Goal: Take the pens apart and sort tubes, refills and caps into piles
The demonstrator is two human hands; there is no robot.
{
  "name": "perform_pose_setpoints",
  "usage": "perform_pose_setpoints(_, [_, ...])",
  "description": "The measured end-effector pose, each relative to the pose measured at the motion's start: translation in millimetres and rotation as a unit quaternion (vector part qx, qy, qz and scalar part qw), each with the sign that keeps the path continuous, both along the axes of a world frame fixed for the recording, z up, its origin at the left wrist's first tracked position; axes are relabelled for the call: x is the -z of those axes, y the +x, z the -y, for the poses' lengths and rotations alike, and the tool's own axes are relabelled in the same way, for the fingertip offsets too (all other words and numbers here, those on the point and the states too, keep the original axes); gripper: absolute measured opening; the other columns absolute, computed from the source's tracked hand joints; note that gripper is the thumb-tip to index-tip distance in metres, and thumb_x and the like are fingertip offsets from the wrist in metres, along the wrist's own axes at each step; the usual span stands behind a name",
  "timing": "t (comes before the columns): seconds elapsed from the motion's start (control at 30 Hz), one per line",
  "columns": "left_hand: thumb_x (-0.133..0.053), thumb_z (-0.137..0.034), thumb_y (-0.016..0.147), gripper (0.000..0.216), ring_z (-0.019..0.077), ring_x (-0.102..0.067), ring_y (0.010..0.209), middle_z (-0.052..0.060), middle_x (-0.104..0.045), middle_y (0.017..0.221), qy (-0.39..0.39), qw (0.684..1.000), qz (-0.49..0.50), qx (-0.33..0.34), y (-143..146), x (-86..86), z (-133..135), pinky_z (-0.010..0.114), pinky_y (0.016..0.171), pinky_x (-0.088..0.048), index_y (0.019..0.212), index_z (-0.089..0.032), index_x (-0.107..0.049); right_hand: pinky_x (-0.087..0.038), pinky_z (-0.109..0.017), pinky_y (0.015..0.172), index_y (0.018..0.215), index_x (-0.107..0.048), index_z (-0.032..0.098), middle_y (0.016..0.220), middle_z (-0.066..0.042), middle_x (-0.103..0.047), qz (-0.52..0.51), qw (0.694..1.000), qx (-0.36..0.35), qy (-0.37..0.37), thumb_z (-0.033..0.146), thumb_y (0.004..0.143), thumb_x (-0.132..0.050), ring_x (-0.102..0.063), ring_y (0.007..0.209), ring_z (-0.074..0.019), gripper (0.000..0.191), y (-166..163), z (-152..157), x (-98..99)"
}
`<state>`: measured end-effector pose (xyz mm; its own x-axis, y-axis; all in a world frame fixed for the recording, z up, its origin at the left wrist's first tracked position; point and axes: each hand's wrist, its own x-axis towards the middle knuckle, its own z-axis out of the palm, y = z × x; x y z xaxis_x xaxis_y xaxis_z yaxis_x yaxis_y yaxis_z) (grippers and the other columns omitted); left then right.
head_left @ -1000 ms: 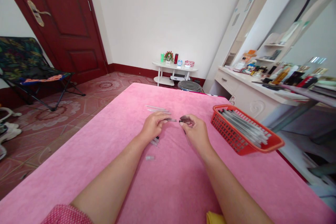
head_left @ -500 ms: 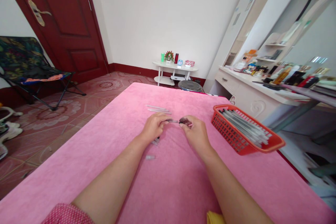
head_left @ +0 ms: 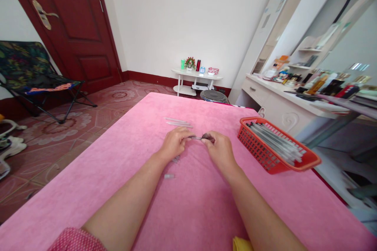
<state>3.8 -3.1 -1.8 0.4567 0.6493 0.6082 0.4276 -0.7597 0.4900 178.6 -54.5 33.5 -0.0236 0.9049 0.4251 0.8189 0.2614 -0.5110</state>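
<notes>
Above the pink cloth, my left hand (head_left: pixel 176 142) is closed, pinching one end of a slim pen (head_left: pixel 196 138) with a greyish barrel. My right hand (head_left: pixel 216 143) is closed as well, its fingertips pinched round the pen's dark right end. Fingers hide both ends, so I cannot tell whether that dark end is a separate part. Several thin whitish pen barrels (head_left: pixel 178 122) lie just beyond my left hand. A small clear piece (head_left: pixel 169 176) rests on the cloth nearer to me, and small clear and dark bits (head_left: pixel 176 159) lie partly hidden below my left wrist.
An orange-red plastic basket (head_left: pixel 253 150) full of grey pens (head_left: pixel 275 141) stands to the right on the pink-covered table (head_left: pixel 188 211). Some yellow cloth (head_left: pixel 242 244) shows at the near edge. A dressing table (head_left: pixel 282 102) with bottles stands beyond the basket.
My hands stay almost in place. The dark end by my right fingers now sits close against the pen's barrel, and my left hand covers more of the small bits beneath it.
</notes>
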Motion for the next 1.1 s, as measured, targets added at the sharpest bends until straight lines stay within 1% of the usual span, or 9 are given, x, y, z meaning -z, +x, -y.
perform_pose_setpoints(0.17, [-0.05,-0.005,0.076,0.031,0.0191,-0.057,0.095,0.005,-0.066,0.089,0.005,1.0,0.003,-0.004,1.7,0.6,1.1,0.034,0.084,-0.045,0.093,-0.022,-0.069,-0.031,-0.024,0.052,0.06,-0.058,0.018,0.057,-0.004,-0.061,0.026,0.998,0.037,-0.037,0.033,0.088,-0.04,-0.053,0.054,-0.014,0.038,-0.4,2.6,-1.5])
perform_pose_setpoints(0.3, [-0.051,-0.006,0.076,0.031,0.0195,-0.057,0.096,0.006,-0.066,0.094,-0.001,1.0,0.009,-0.015,-0.1,0.9,0.4,0.035,0.086,-0.045,0.096,-0.022,-0.069,-0.035,-0.023,0.057,0.078,-0.061,0.018,0.073,-0.002,-0.065,-0.033,0.999,0.005,-0.01,0.033,0.081,-0.053,-0.056,0.063,-0.0142,0.017,1.3,-0.1,0.3])
perform_pose_setpoints(0.37, [-0.052,-0.006,0.076,0.031,0.0198,-0.057,0.097,0.005,-0.066,0.093,-0.004,1.0,0.012,-0.012,-0.7,1.2,-0.2,0.035,0.086,-0.045,0.095,-0.022,-0.069,-0.036,-0.022,0.057,0.078,-0.06,0.019,0.073,-0.001,-0.065,-0.043,0.999,-0.009,-0.014,0.029,0.079,-0.055,-0.056,0.064,-0.014,0.011,1.7,-1.0,1.3])
perform_pose_setpoints(0.5, [-0.052,-0.006,0.076,0.03,0.0199,-0.057,0.098,0.005,-0.067,0.092,-0.012,1.0,0.024,-0.001,-0.3,1.8,-0.8,0.035,0.087,-0.044,0.093,-0.023,-0.069,-0.033,-0.024,0.054,0.061,-0.058,0.019,0.057,-0.002,-0.059,-0.016,0.999,0.012,-0.047,0.035,0.087,-0.041,-0.053,0.056,-0.0144,0.035,1.6,0.3,1.1])
perform_pose_setpoints(0.67, [-0.053,-0.005,0.075,0.03,0.0195,-0.057,0.098,0.005,-0.066,0.093,-0.015,0.999,0.03,-0.005,0.0,1.6,0.4,0.034,0.086,-0.044,0.093,-0.022,-0.069,-0.033,-0.023,0.055,0.075,-0.061,0.02,0.068,-0.001,-0.064,-0.01,0.999,0.005,-0.031,0.033,0.08,-0.053,-0.055,0.061,-0.0145,0.016,1.0,2.1,-0.9])
perform_pose_setpoints(0.77, [-0.053,-0.006,0.076,0.028,0.0196,-0.057,0.097,0.005,-0.066,0.089,-0.015,1.0,0.024,0.003,-0.2,1.2,0.8,0.034,0.086,-0.045,0.093,-0.022,-0.069,-0.032,-0.023,0.053,0.062,-0.059,0.019,0.057,-0.002,-0.06,0.002,0.998,0.014,-0.056,0.036,0.086,-0.042,-0.053,0.056,-0.0142,0.034,0.4,2.5,-1.8])
perform_pose_setpoints(0.93, [-0.053,-0.007,0.076,0.027,0.0196,-0.058,0.095,0.006,-0.066,0.091,-0.016,1.0,0.026,-0.002,-0.7,1.7,-0.1,0.034,0.085,-0.045,0.093,-0.021,-0.069,-0.032,-0.022,0.055,0.076,-0.062,0.02,0.07,-0.002,-0.065,-0.01,0.999,0.01,-0.037,0.033,0.08,-0.052,-0.056,0.062,-0.0144,0.016,-1.2,2.8,-3.1])
perform_pose_setpoints(1.03, [-0.053,-0.007,0.077,0.026,0.0192,-0.058,0.095,0.005,-0.066,0.087,-0.014,0.999,0.029,0.01,-0.9,2.1,-0.2,0.033,0.084,-0.045,0.092,-0.02,-0.069,-0.031,-0.023,0.053,0.064,-0.059,0.019,0.061,-0.003,-0.062,0.006,0.998,0.02,-0.064,0.035,0.086,-0.042,-0.054,0.057,-0.0142,0.032,-2.3,3.2,-3.1])
perform_pose_setpoints(1.1, [-0.053,-0.007,0.077,0.026,0.0189,-0.058,0.095,0.005,-0.066,0.088,-0.012,0.999,0.033,0.011,-0.9,2.2,-0.1,0.033,0.085,-0.045,0.093,-0.02,-0.069,-0.031,-0.023,0.054,0.067,-0.06,0.019,0.063,-0.003,-0.062,0.006,0.998,0.02,-0.065,0.037,0.086,-0.043,-0.055,0.06,-0.0143,0.032,-3.0,3.5,-3.4])
